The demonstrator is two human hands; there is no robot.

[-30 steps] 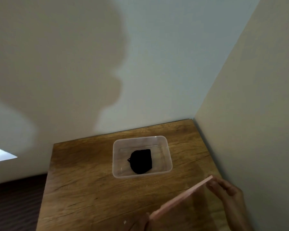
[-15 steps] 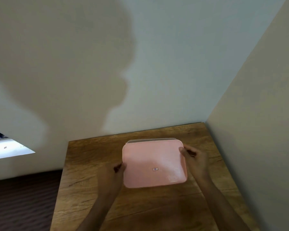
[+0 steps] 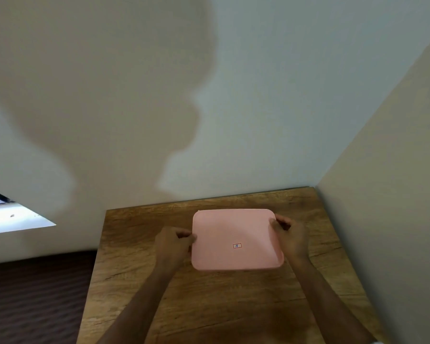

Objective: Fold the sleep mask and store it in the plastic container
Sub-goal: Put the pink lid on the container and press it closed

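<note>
1. Wooden counter point(image 3: 233, 306) set in a corner, with walls behind and to the right. A large shadow falls on the far wall.
2. Pink lid point(image 3: 236, 239), rectangular with rounded corners, lies flat at the far middle of the counter. A small red-edged sticker point(image 3: 237, 246) sits on its top, slightly near of centre.
3. The plastic container itself is hidden beneath the lid; only the lid surface shows. The sleep mask is not visible, so whether it lies inside cannot be told from this view.
4. Left hand point(image 3: 174, 244) is at the lid's left edge, fingers curled, thumb and fingertips closed on the rim about midway along that side.
5. Right hand point(image 3: 292, 238) is at the lid's right edge toward the far corner, fingers bent over the rim and pinched on it.
6. Both forearms reach in from the near edge, one on each side of the lid.
7. Left of the counter: dark ribbed surface point(image 3: 35, 294) low down, and a bright pale strip point(image 3: 13, 219) further off.
</note>
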